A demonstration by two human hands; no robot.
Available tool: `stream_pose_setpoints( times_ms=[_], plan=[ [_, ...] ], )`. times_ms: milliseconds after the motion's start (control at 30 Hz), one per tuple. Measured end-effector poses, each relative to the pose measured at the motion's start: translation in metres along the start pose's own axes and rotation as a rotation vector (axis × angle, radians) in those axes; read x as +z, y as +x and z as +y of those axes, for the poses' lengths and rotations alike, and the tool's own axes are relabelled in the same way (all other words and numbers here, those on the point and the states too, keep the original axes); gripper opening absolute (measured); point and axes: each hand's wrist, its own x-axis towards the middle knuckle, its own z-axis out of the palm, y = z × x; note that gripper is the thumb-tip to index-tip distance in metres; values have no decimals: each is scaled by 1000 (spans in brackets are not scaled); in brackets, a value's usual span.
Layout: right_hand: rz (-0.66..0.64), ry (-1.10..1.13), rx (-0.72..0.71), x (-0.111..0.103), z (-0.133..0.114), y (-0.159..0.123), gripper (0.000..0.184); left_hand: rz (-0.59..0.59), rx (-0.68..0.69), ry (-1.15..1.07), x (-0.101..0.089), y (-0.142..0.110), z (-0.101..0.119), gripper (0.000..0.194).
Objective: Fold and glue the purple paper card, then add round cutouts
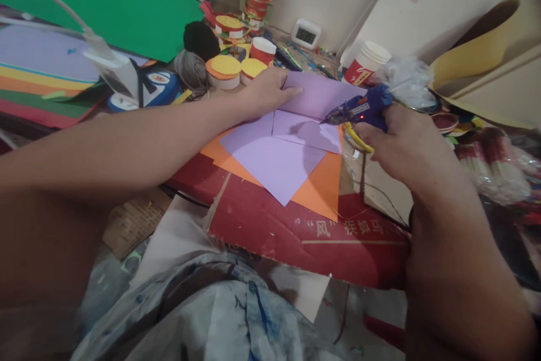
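A folded purple paper (279, 158) lies on an orange sheet (321, 189), on top of a red cardboard box (304, 231). My left hand (266, 90) presses flat on the raised far flap of the purple paper, fingers stretched out. My right hand (401, 144) is closed round a blue glue gun (363, 108) with a yellow trigger. Its nozzle points left and touches, or nearly touches, the purple paper near the fold at the right side.
Paper-covered cups and round yellow-topped pieces (230, 68) crowd the back of the desk beside balls of yarn (198, 40). Stacked coloured sheets and a green sheet (105, 0) lie at the left. A white jar (366, 62) and plastic bags (499, 164) sit at the right.
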Motion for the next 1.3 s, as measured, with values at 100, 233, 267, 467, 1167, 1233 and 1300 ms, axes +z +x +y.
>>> stream_pose_setpoints(
  times_ms=[100,233,267,467,1167,1233,1300],
  plan=[
    [-2,109,-38,6,-3,1,24,-34,-5,9,-4,-2,9,40],
    [43,219,-104,27,-13,2,30,-28,-8,-13,-3,-3,12,43],
    [63,232,-119,33,-15,3,32,-27,12,-17,-2,-3,11,41],
    [120,194,-91,33,-13,2,38,29,61,56,2,-3,8,38],
    [103,317,-189,48,-30,5,36,59,-8,-79,-1,-1,2,43],
    [111,323,-185,50,-30,5,36,48,-13,-98,-1,-1,1,42],
    [120,311,-176,48,-31,3,34,26,-18,-130,1,0,-2,38]
  ],
)
